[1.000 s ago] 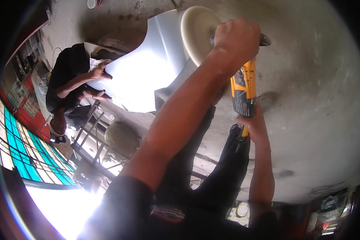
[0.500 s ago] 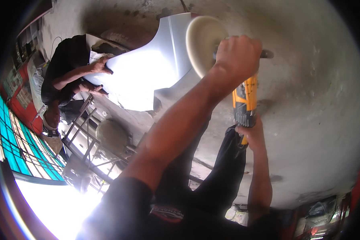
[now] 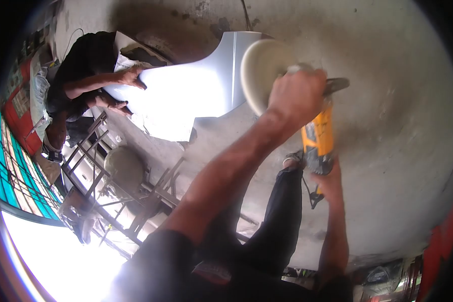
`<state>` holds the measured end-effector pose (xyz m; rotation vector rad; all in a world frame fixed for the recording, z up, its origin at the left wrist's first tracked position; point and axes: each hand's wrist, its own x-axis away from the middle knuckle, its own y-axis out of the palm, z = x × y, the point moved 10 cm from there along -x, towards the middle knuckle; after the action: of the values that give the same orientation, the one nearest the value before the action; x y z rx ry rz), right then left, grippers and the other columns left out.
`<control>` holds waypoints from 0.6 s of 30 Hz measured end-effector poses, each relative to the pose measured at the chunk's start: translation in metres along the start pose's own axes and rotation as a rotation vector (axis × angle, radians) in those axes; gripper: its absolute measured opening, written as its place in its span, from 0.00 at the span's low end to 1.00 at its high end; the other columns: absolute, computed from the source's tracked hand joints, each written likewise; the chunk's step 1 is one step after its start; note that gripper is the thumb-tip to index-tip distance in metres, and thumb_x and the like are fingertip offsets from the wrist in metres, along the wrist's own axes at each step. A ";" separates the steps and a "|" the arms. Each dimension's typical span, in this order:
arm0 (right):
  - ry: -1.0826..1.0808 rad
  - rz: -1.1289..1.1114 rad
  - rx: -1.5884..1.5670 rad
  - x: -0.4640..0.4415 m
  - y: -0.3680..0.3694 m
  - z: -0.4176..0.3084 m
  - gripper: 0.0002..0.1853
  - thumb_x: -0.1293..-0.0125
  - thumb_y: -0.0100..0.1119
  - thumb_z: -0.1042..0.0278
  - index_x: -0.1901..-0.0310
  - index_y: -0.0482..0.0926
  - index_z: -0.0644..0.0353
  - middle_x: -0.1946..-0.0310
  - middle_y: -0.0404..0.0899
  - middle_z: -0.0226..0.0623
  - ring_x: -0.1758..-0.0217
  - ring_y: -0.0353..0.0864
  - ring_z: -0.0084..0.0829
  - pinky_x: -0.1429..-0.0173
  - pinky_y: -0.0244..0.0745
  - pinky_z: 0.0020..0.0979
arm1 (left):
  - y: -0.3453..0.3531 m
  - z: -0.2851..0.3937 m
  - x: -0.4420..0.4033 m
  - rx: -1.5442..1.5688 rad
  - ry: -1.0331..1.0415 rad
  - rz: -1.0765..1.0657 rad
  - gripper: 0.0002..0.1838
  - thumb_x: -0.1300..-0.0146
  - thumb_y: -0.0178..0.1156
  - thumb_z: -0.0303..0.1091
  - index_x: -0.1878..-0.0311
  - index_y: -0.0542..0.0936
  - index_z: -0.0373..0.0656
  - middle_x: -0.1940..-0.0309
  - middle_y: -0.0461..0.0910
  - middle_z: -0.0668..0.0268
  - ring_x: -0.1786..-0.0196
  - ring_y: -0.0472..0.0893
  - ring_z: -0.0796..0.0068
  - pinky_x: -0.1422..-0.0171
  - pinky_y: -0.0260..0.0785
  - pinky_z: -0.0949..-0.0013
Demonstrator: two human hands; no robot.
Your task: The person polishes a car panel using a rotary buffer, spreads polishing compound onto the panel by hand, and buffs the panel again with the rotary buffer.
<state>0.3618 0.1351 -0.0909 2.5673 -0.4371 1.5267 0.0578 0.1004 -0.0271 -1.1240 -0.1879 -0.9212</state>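
My left hand (image 3: 298, 95) is wrapped round the front of a yellow and black polisher (image 3: 318, 133), by its side handle. At the tool's rear end my right hand (image 3: 328, 182) is closed round the grip, partly hidden. The round pale pad (image 3: 267, 75) is blurred and stands against or very close to the right end of a shiny silver-white panel (image 3: 186, 88). A co-worker's two hands (image 3: 131, 76) hold the panel's left end.
A co-worker in dark clothes (image 3: 88, 58) crouches at the left. Below the panel are a metal frame (image 3: 98, 173) and a round, dusty object (image 3: 124, 167). Bright window light comes from the lower left. My leg (image 3: 282, 211) stands on the grey floor (image 3: 387, 201).
The polisher and both my hands have moved lower in the view, and the pad has shifted right and down. The panel also appears lower as the view has shifted.
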 end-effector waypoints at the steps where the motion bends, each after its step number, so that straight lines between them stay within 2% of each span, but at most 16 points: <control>1: -0.015 -0.016 0.005 0.009 0.010 -0.004 0.41 0.53 0.72 0.80 0.33 0.68 0.63 0.49 0.83 0.41 0.45 0.85 0.36 0.36 0.77 0.36 | -0.006 -0.008 0.018 0.025 -0.030 -0.003 0.10 0.38 0.67 0.34 0.56 0.82 0.43 0.66 0.87 0.53 0.61 0.88 0.46 0.56 0.80 0.47; 3: -0.010 -0.046 0.074 0.027 0.028 -0.001 0.46 0.52 0.76 0.78 0.29 0.65 0.60 0.44 0.84 0.47 0.39 0.86 0.39 0.34 0.77 0.38 | -0.020 -0.023 0.057 0.089 0.005 0.113 0.09 0.40 0.68 0.33 0.59 0.81 0.42 0.69 0.86 0.54 0.64 0.88 0.48 0.61 0.80 0.49; 6: -0.063 -0.061 0.163 0.047 0.050 -0.007 0.47 0.50 0.75 0.77 0.27 0.64 0.57 0.46 0.87 0.50 0.40 0.87 0.45 0.37 0.81 0.39 | -0.044 -0.039 0.106 0.080 0.025 0.210 0.09 0.43 0.71 0.28 0.61 0.80 0.41 0.71 0.85 0.54 0.67 0.88 0.51 0.66 0.80 0.55; 8: -0.032 -0.083 0.192 0.052 0.057 -0.018 0.48 0.51 0.75 0.79 0.27 0.63 0.57 0.43 0.85 0.49 0.37 0.85 0.45 0.34 0.78 0.40 | -0.061 -0.048 0.125 0.103 0.026 0.265 0.10 0.44 0.71 0.24 0.63 0.79 0.40 0.72 0.84 0.55 0.69 0.88 0.53 0.68 0.79 0.57; 11: -0.062 -0.058 0.257 0.051 0.055 -0.037 0.47 0.50 0.76 0.79 0.28 0.63 0.58 0.45 0.85 0.50 0.39 0.86 0.48 0.37 0.80 0.41 | -0.080 -0.056 0.124 0.161 0.019 0.329 0.07 0.42 0.68 0.29 0.65 0.77 0.44 0.76 0.82 0.58 0.73 0.84 0.50 0.70 0.75 0.52; 15: -0.118 0.009 0.348 0.033 0.042 -0.077 0.44 0.50 0.74 0.78 0.29 0.65 0.58 0.49 0.86 0.51 0.44 0.88 0.48 0.42 0.82 0.40 | -0.094 -0.067 0.100 0.214 0.040 0.390 0.09 0.43 0.70 0.31 0.65 0.78 0.44 0.76 0.82 0.56 0.72 0.84 0.48 0.69 0.75 0.51; 16: -0.134 0.026 0.365 0.029 0.036 -0.085 0.43 0.49 0.74 0.78 0.30 0.65 0.59 0.50 0.86 0.51 0.45 0.89 0.48 0.43 0.82 0.40 | -0.094 -0.068 0.092 0.231 0.003 0.326 0.11 0.45 0.72 0.25 0.61 0.79 0.37 0.69 0.85 0.51 0.66 0.88 0.49 0.63 0.79 0.55; 17: -0.148 0.044 0.382 0.027 0.031 -0.095 0.43 0.49 0.73 0.78 0.30 0.66 0.59 0.51 0.86 0.51 0.46 0.89 0.48 0.44 0.82 0.39 | -0.097 -0.070 0.087 0.246 -0.028 0.328 0.11 0.45 0.71 0.25 0.61 0.79 0.37 0.69 0.85 0.51 0.65 0.88 0.48 0.63 0.79 0.55; 18: -0.018 0.028 0.425 0.025 0.025 -0.099 0.44 0.48 0.74 0.79 0.27 0.64 0.57 0.48 0.87 0.51 0.43 0.88 0.50 0.41 0.83 0.41 | -0.099 -0.071 0.081 0.262 -0.057 0.330 0.11 0.44 0.71 0.25 0.61 0.80 0.37 0.69 0.85 0.50 0.65 0.88 0.48 0.63 0.80 0.55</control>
<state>0.2820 0.1312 -0.0223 2.8941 -0.1617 1.7717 0.0168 -0.0141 0.0541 -0.9045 -0.1587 -0.5538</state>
